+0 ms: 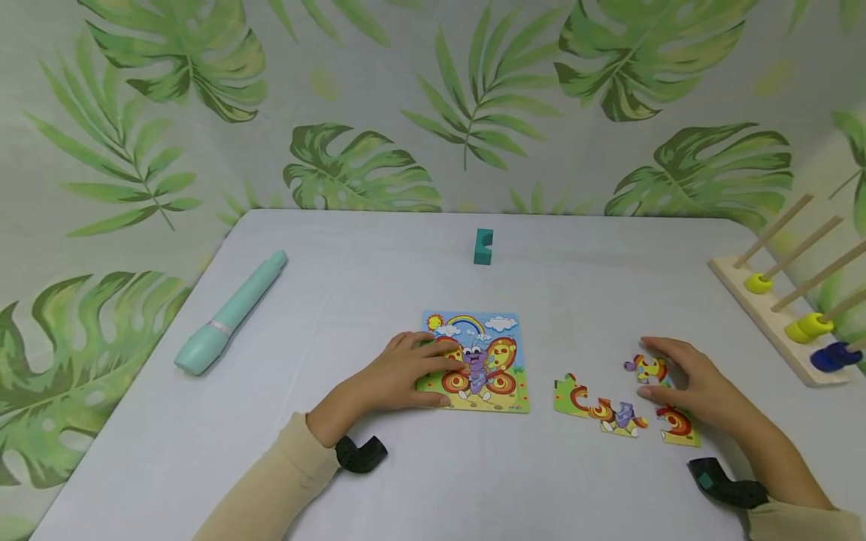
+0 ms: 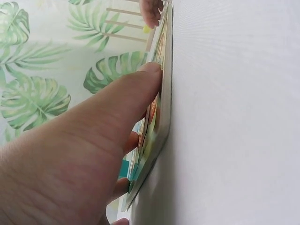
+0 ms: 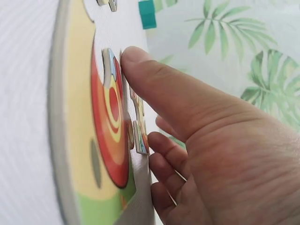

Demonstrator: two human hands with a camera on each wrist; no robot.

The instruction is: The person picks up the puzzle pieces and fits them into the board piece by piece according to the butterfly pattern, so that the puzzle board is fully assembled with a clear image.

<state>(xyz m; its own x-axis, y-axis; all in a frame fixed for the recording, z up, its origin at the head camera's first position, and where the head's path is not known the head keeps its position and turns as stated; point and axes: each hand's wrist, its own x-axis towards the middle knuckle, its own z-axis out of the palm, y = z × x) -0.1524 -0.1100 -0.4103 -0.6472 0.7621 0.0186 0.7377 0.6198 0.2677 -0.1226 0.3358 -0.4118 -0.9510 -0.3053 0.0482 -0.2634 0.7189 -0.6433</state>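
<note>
Lettering: one entry, a short line of small dark print (image 1: 516, 408) at the bottom edge of the butterfly picture board (image 1: 487, 368), close to its lower right corner, to the right of the thumb tip of the left hand (image 1: 402, 373) and well apart from it. Characters: possibly letters followed by figures, though too small at this view to be read with certainty. Legible wording, brands or numbers, including on the loose puzzle pieces (image 1: 624, 415) near the fingers of the right hand (image 1: 704, 387): none.
</note>
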